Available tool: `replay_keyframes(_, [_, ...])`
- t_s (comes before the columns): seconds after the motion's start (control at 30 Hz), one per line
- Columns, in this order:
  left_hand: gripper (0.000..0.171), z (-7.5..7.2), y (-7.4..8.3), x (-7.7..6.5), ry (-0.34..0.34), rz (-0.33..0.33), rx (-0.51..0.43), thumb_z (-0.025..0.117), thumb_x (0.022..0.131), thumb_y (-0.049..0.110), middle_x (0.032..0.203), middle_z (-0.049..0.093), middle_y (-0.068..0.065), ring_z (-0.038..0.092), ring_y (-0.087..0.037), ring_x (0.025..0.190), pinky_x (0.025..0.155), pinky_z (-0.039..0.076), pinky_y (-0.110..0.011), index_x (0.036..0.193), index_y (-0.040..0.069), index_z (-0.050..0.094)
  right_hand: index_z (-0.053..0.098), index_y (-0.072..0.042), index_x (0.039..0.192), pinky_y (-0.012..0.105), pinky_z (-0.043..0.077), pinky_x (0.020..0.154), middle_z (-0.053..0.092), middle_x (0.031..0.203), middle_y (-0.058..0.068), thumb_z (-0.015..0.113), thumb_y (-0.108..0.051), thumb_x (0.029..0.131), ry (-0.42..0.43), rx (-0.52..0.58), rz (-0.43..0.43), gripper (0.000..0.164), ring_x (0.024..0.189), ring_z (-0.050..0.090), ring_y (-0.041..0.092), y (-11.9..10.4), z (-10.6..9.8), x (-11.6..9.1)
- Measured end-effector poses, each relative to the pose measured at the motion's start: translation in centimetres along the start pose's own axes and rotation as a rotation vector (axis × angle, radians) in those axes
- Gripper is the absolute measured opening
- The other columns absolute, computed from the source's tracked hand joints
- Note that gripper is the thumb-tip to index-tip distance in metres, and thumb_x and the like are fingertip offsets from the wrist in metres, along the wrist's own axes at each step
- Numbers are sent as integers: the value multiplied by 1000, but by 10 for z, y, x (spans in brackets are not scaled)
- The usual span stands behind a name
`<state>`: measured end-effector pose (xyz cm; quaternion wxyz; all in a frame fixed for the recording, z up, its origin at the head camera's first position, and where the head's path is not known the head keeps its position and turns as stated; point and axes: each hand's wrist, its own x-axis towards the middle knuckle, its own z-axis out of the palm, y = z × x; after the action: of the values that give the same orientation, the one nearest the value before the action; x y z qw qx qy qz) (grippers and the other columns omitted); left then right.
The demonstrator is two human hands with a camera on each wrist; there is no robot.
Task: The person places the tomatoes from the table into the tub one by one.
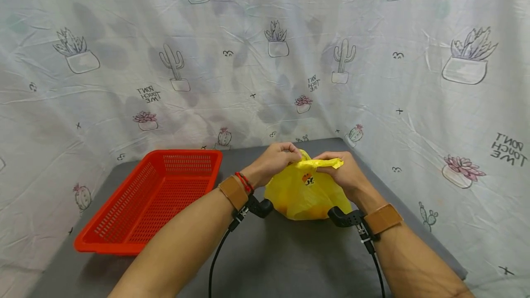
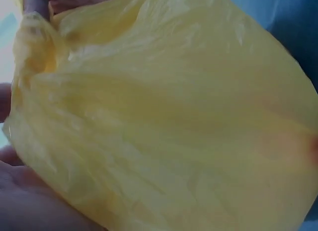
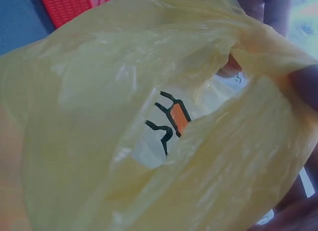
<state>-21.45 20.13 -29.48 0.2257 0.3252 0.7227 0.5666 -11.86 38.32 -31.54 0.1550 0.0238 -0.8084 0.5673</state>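
Observation:
A yellow plastic bag point(image 1: 308, 199) with a small printed mark bulges at its base, and orange shapes show faintly through its film. At its gathered top, my left hand point(image 1: 276, 162) pinches the plastic between thumb and curled fingers. Facing it, my right hand point(image 1: 344, 171) grips the other side of the top, its fingers partly hidden behind a yellow flap. The left wrist view is mostly filled by the bag point(image 2: 164, 112), with fingers at its left edge. In the right wrist view, a black and orange print shows on the bag point(image 3: 89, 141).
To the left, a red plastic basket point(image 1: 165, 197) with perforated walls and base stands on the grey table point(image 1: 285, 266). A pale curtain point(image 1: 248, 26) printed with potted cacti hangs behind and along the sides. Black cables run down from both wrist cameras.

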Motion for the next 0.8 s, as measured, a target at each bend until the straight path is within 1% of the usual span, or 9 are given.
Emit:
replay_keyframes(0.1, [22, -5, -1, 1, -4, -13, -44, 52, 95, 12, 119, 57, -9, 55, -23, 98, 86, 49, -34, 111, 3, 65, 68, 7, 105, 29, 53, 76, 67, 97, 9, 65, -3, 88, 4, 7, 12, 20, 88, 59, 25, 0, 0, 0])
replay_keyframes(0.17, [28, -7, -2, 1, -14, -39, -84, 52, 94, 7, 125, 56, -9, 56, -25, 105, 91, 49, -36, 119, 1, 64, 69, 7, 104, 29, 53, 76, 67, 97, 9, 66, -4, 88, 4, 8, 16, 21, 89, 59, 25, 0, 0, 0])
replay_keyframes(0.23, [31, -8, -3, 1, -33, -69, -120, 53, 93, 3, 128, 55, -11, 57, -26, 106, 91, 50, -37, 123, 0, 61, 69, 7, 104, 30, 53, 76, 67, 97, 9, 66, -5, 88, 0, 9, 20, 21, 89, 58, 25, 0, 0, -1])
replay_keyframes(0.33, [29, -8, -2, 1, -39, -90, -132, 56, 94, 4, 125, 56, -14, 58, -25, 104, 89, 51, -35, 122, -2, 61, 68, 7, 104, 29, 53, 76, 68, 96, 7, 67, -6, 88, -4, 10, 10, 22, 88, 59, 24, 0, -1, -1])
replay_keyframes(0.4, [27, -7, -1, 2, -27, -80, -124, 57, 94, 5, 124, 56, -13, 58, -24, 102, 88, 52, -34, 120, -2, 63, 67, 7, 106, 28, 54, 76, 67, 97, 8, 68, -7, 88, -10, 18, -6, 24, 88, 59, 24, 0, -2, -2])
replay_keyframes(0.47, [25, -5, 0, 3, -12, -65, -116, 58, 94, 6, 123, 56, -13, 60, -24, 100, 86, 53, -34, 117, -2, 64, 66, 6, 110, 27, 54, 78, 66, 102, 10, 69, -8, 87, -18, 27, -24, 27, 90, 60, 24, 1, -4, -3])
replay_keyframes(0.57, [24, -3, 1, 5, 11, -56, -106, 57, 95, 7, 123, 56, -13, 62, -24, 99, 83, 54, -33, 116, -1, 64, 62, 1, 118, 27, 54, 81, 62, 112, 14, 72, -11, 85, -33, 26, -45, 36, 94, 60, 25, 4, -8, -7])
replay_keyframes(0.7, [22, -4, 2, 7, 47, -71, -100, 57, 95, 6, 131, 53, -12, 62, -24, 101, 82, 55, -33, 115, 0, 64, 56, -8, 128, 29, 54, 80, 53, 125, 15, 74, -17, 84, -42, -7, -77, 48, 93, 62, 29, 7, -15, -14])
replay_keyframes(0.8, [22, -5, 2, 7, 70, -79, -99, 58, 94, 5, 139, 48, -10, 60, -25, 105, 83, 54, -32, 115, 0, 64, 55, -10, 129, 28, 53, 81, 51, 127, 12, 73, -17, 85, -10, -31, -131, 48, 96, 60, 26, 10, -20, -19])
